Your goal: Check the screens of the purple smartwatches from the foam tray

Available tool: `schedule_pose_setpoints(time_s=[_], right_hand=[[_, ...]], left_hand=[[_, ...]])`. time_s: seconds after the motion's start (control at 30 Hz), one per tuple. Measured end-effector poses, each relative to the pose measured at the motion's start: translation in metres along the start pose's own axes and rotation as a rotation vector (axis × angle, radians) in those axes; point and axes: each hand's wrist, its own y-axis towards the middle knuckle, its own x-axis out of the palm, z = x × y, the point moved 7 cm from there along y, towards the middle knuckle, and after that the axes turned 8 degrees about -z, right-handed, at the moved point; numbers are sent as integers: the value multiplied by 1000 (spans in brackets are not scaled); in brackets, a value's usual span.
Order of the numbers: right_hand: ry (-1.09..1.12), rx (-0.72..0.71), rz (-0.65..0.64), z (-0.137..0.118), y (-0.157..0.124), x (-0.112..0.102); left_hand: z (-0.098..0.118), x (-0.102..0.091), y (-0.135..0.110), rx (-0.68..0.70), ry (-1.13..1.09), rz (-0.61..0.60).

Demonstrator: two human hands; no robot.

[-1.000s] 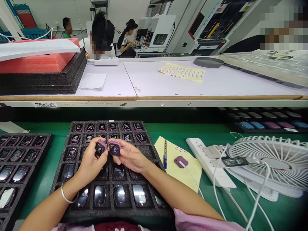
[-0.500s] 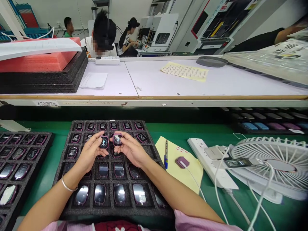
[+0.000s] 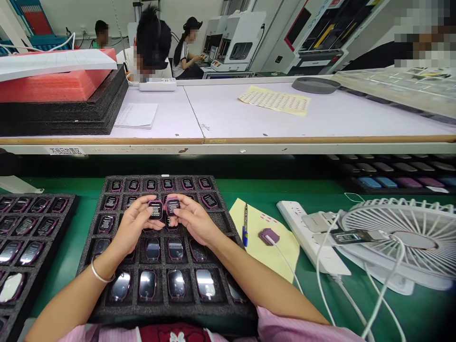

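Observation:
A black foam tray (image 3: 92,237) on the green bench holds several purple smartwatch bodies in pockets. My left hand (image 3: 133,228) pinches one purple watch body (image 3: 156,209), screen up and showing text, over the tray's middle rows. My right hand (image 3: 194,222) pinches a second purple watch body (image 3: 173,206) right beside it, also screen up. The two watch bodies nearly touch. A silver bangle (image 3: 99,277) circles my left wrist.
A second foam tray (image 3: 21,237) of watches lies at the left. To the right are a yellow paper (image 3: 261,240) with a pen (image 3: 245,223), a purple charger puck (image 3: 268,236), a white power strip (image 3: 313,247) and a white fan (image 3: 402,242). Other people sit beyond the raised shelf (image 3: 228,142).
Both hands moved the two watches forward and lower over the tray. The watches turned from facing me to screen up, and their screens went from an icon to lines of text.

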Motion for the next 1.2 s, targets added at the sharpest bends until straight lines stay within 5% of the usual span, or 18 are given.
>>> schedule_pose_setpoints(time_s=[1.2], right_hand=[[-33, -74, -53, -5, -1, 4]], left_hand=[[5, 7, -2, 72, 82, -49]])
